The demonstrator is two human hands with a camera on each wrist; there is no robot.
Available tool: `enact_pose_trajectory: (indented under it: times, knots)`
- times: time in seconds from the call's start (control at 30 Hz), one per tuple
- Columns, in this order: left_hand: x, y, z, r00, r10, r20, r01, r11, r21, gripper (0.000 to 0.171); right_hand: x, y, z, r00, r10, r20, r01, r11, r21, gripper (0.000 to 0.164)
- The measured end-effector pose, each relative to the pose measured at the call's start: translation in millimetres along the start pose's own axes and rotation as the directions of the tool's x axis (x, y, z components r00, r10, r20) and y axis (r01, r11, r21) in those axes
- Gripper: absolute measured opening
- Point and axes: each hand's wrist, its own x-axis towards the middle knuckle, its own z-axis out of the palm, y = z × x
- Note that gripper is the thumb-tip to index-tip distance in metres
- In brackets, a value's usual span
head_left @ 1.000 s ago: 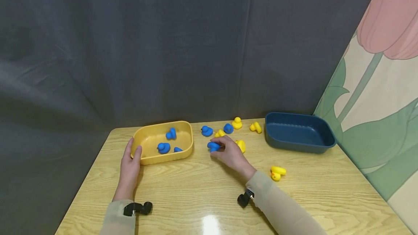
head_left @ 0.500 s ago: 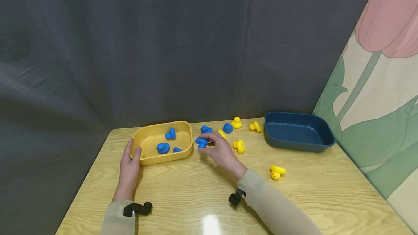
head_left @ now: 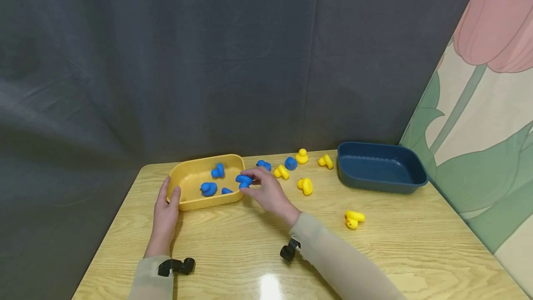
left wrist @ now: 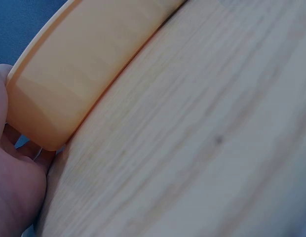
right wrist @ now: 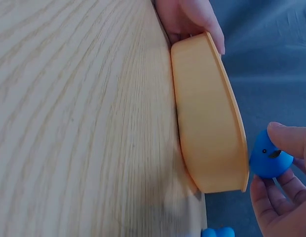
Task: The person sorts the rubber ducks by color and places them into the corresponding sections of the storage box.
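My left hand (head_left: pixel 164 214) grips the left end of a yellow plastic bin (head_left: pixel 188 185), thumb at the near corner and fingers along the outer side. Three blue rubber ducks, among them one upright duck (head_left: pixel 208 189), lie in this bin. Between thumb and fingers my right hand (head_left: pixel 269 194) pinches another blue rubber duck (head_left: pixel 243 179), held at the bin's right rim. In the right wrist view the pinched duck (right wrist: pixel 264 160) is beside the top of the bin wall (right wrist: pixel 212 113), its beak toward the camera. Whether it touches the rim I cannot tell.
Behind the right hand lie two blue ducks, one upright (head_left: pixel 291 163), and several yellow ducks (head_left: pixel 306 186). One yellow duck (head_left: pixel 354 219) lies nearer the front. A dark blue bin (head_left: pixel 376 184) stands at the back right. A grey curtain (head_left: pixel 233 68) hangs behind the table.
My right hand has moved left with the blue duck, from the middle of the table to the yellow bin's right rim. The left hand has stayed on the bin.
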Motion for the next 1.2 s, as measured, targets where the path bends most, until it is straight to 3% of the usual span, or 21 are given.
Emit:
enact_pose_trajectory:
  times: [0.8,1.2]
  knots:
    - [-0.5,-1.2,-0.1,1.000,-0.002,-0.008,0.002,1.000,-0.006,0.078,6.3,-3.2,17.5,0.999,0.033,-0.022,-0.033,0.999,0.010,0.051]
    - [-1.2,-0.5,-0.4,1.000,-0.006,0.003,0.006,1.000,-0.010,0.079,2.1,1.8,-2.4,0.997,0.056,-0.056,-0.058,0.998,-0.039,0.047]
